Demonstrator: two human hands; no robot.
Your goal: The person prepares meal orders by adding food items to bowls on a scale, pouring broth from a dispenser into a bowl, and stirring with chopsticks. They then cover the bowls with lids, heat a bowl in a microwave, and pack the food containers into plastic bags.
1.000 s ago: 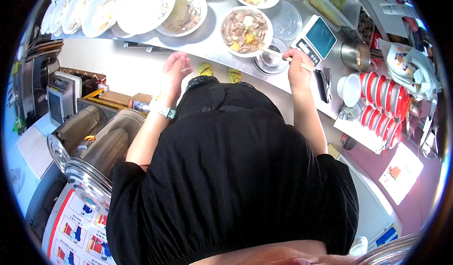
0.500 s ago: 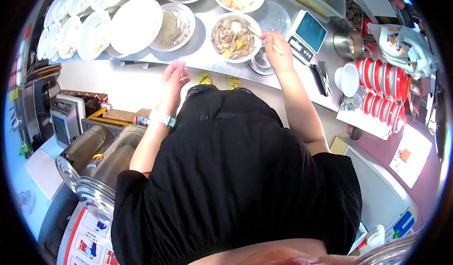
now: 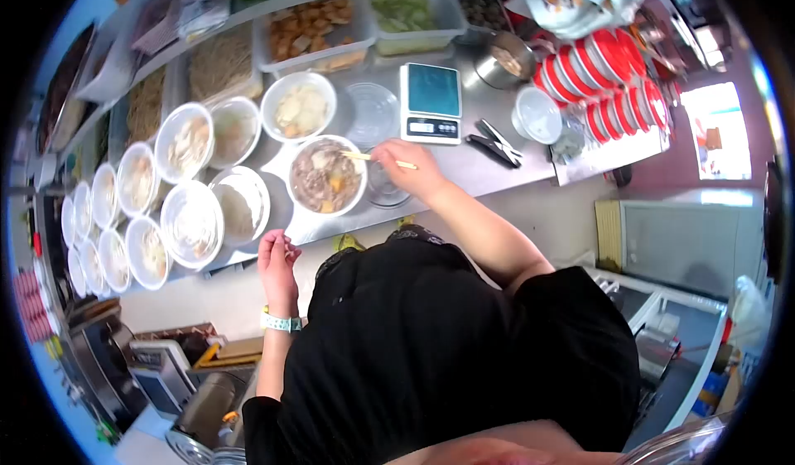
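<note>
My right hand (image 3: 406, 169) is closed around wooden chopsticks (image 3: 358, 156), whose tips reach over the right side of a white bowl. The bowl (image 3: 362, 187) holds sliced meat (image 3: 315, 171) with some yellow pieces. Just past the front edge of the steel counter (image 3: 319, 229), my left hand (image 3: 278, 265) hangs with its fingers curled together. Whether anything is in those fingers I cannot make out. Behind the meat bowl stands another bowl (image 3: 267, 113) of pale food. A clear round lid (image 3: 370, 109) lies near it, and a second clear round piece (image 3: 385, 187) is partly under my right hand.
Several white bowls (image 3: 192, 225) of food line the counter's left. A digital scale (image 3: 431, 105), black-handled scissors or tongs (image 3: 495, 150), a metal pot (image 3: 489, 72) and red-and-white stacks (image 3: 592, 67) stand to the right. Tubs of fried cubes (image 3: 310, 30) and greens (image 3: 406, 14) are behind.
The camera view has turned, showing more of the counter's back. My right hand still grips the chopsticks at the meat bowl. The left hand stays at the counter's front edge, fingers curled.
</note>
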